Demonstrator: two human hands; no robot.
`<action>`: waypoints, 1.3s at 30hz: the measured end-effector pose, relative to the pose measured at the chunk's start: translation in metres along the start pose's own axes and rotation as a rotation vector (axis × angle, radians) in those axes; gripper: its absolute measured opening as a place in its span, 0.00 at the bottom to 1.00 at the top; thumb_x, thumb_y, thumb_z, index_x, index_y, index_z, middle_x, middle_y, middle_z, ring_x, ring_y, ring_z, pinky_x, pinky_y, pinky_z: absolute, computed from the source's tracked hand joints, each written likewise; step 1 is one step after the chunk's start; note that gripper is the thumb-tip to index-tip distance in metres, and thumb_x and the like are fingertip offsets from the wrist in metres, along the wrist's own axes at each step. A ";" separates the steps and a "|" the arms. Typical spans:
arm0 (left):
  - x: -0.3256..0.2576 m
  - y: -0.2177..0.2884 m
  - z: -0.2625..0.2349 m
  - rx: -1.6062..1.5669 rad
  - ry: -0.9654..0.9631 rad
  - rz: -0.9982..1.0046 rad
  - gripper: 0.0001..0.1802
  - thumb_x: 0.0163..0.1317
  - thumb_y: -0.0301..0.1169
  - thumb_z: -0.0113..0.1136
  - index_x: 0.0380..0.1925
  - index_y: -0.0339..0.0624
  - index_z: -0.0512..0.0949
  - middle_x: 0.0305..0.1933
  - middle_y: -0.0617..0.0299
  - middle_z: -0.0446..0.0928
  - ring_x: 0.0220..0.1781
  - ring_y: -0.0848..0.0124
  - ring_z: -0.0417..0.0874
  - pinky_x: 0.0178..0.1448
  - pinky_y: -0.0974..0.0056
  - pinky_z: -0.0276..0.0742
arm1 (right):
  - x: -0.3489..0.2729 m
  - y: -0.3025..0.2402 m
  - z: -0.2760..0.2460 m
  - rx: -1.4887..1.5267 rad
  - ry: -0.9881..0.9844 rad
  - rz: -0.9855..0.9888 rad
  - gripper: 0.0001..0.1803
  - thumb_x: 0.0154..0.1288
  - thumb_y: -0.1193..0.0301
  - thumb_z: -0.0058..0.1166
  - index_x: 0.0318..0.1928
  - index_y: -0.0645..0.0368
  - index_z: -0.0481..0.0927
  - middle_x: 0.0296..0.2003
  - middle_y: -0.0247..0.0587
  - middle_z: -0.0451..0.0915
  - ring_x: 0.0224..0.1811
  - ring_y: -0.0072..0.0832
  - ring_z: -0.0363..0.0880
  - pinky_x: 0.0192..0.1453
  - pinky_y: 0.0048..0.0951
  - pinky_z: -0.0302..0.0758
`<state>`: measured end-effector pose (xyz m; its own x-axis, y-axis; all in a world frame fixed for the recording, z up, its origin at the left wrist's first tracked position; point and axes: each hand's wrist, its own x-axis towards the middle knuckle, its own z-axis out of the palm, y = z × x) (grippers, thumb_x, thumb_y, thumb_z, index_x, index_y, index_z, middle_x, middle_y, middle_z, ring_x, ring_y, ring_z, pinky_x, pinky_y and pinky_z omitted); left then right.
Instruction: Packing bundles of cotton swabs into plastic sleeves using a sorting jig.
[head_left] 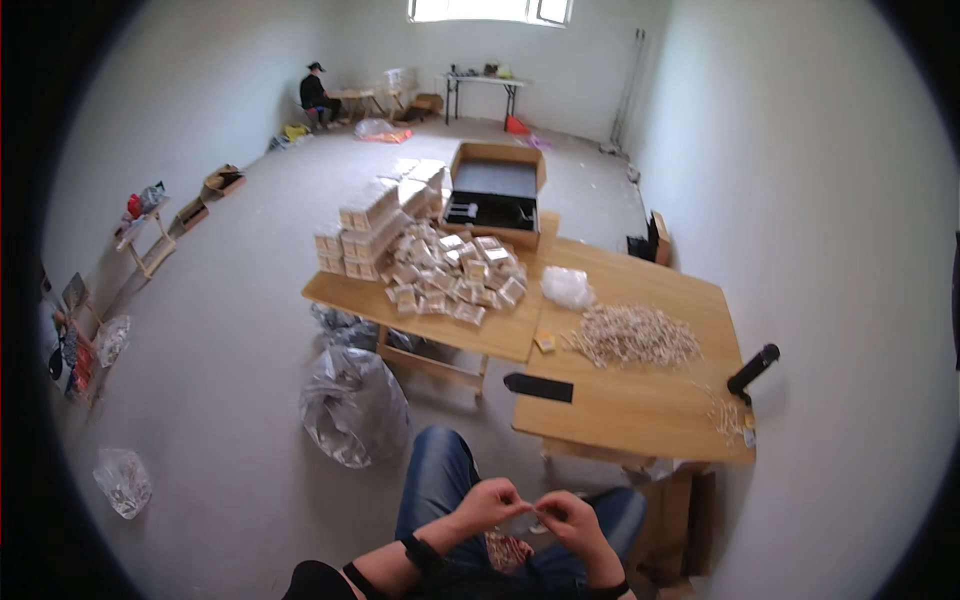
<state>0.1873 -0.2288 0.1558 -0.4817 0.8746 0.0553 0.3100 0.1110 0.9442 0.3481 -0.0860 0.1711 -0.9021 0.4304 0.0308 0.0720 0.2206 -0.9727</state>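
My left hand (490, 504) and my right hand (568, 518) meet above my lap, fingertips pinched close together. Something small and pale seems to be between them, too tiny to name. Below the hands, a reddish patterned item (508, 551) lies between my thighs, partly hidden. In front of me, the wooden table (620, 405) carries a heap of small pale wooden-looking pieces (635, 336). A few more loose pieces (724, 418) are scattered by its right corner. Neither hand touches the table.
Further left are a pile of small clear packets (455, 278), stacked packs (362, 238) and a cardboard box (497, 152). A crumpled plastic bag (567, 287), black flat piece (540, 388) and black cylinder (753, 369) are on the table. A grey sack (352, 408) stands below; a person (315, 92) sits far off.
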 end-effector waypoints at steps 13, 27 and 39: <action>0.009 0.021 0.000 0.289 0.009 0.217 0.16 0.53 0.38 0.73 0.24 0.41 0.76 0.31 0.56 0.78 0.35 0.54 0.81 0.39 0.56 0.78 | 0.005 -0.042 0.003 -0.585 0.156 -0.308 0.05 0.53 0.76 0.65 0.32 0.59 0.83 0.32 0.43 0.77 0.37 0.42 0.79 0.41 0.37 0.77; 0.029 0.028 -0.016 -0.058 -0.652 -0.138 0.31 0.60 0.41 0.70 0.60 0.38 0.73 0.53 0.53 0.80 0.56 0.66 0.80 0.61 0.64 0.74 | 0.014 -0.037 -0.005 -0.308 -0.250 -0.154 0.11 0.57 0.79 0.60 0.43 0.59 0.81 0.38 0.50 0.83 0.41 0.47 0.84 0.44 0.35 0.80; 0.039 0.019 -0.019 0.026 -0.704 -0.042 0.30 0.54 0.37 0.72 0.55 0.37 0.75 0.50 0.49 0.78 0.55 0.58 0.79 0.60 0.61 0.74 | 0.024 -0.037 -0.008 -0.401 -0.422 -0.099 0.20 0.54 0.78 0.60 0.49 0.49 0.82 0.43 0.46 0.83 0.44 0.48 0.83 0.46 0.39 0.79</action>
<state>0.1589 -0.2018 0.1821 0.1489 0.9658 -0.2123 0.3269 0.1545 0.9323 0.3271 -0.0771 0.2100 -0.9981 0.0234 -0.0575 0.0602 0.5912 -0.8043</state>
